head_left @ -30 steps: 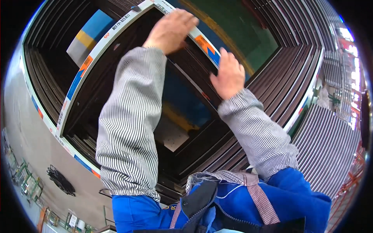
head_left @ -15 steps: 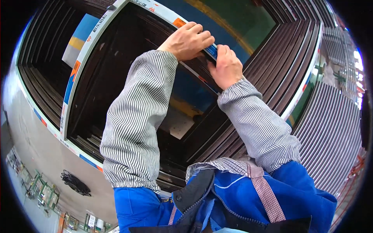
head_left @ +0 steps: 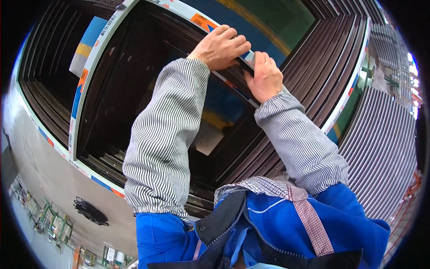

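Left hand [head_left: 222,47] and right hand [head_left: 266,78], side by side, grasp the white-faced bar [head_left: 202,21] at the far edge of the frame [head_left: 92,57].

The floor [head_left: 53,175] is grey at the left, where a tangled black coil [head_left: 91,211] lies directly on it. Through the openings of the stacked dark frames [head_left: 320,67], it shows green, blue and yellow; what bears the frames is hidden.

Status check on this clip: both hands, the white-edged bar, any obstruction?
Left hand curled over the white-edged bar. Right hand gripping it just alongside. Dark stacked frames to the right; nothing visibly blocking either hand.
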Demonstrator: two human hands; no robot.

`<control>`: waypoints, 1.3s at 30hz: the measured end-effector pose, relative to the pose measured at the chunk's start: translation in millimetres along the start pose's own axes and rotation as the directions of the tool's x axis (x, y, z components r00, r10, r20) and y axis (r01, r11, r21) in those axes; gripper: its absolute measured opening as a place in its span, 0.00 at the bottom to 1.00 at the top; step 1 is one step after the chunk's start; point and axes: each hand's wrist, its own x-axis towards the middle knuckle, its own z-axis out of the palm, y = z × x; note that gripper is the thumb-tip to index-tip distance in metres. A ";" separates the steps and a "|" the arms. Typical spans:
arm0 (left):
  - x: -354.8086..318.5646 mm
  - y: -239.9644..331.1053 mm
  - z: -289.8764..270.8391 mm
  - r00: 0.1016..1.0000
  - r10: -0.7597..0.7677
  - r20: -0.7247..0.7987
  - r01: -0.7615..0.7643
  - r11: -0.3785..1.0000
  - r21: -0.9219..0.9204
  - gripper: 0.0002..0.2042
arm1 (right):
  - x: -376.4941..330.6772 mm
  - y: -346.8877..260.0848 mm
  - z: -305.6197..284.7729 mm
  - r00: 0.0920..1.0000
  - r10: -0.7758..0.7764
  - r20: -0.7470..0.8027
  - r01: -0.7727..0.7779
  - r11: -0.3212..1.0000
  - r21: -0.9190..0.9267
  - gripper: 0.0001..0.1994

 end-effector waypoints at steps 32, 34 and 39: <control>7.1 55.4 22.4 0.999 0.032 -0.001 -0.032 0.999 0.044 0.28 | -49.2 33.1 -1.3 1.000 -0.013 -0.008 0.012 0.999 -0.051 0.26; 9.3 51.2 16.9 0.997 0.009 0.078 -0.010 1.000 0.009 0.25 | -43.9 34.2 -2.6 0.999 -0.034 0.011 0.035 0.998 -0.059 0.26; 8.6 49.6 19.7 0.998 0.065 0.007 -0.065 0.998 0.011 0.28 | -46.9 32.9 -2.1 1.000 -0.026 -0.015 0.025 0.998 -0.050 0.26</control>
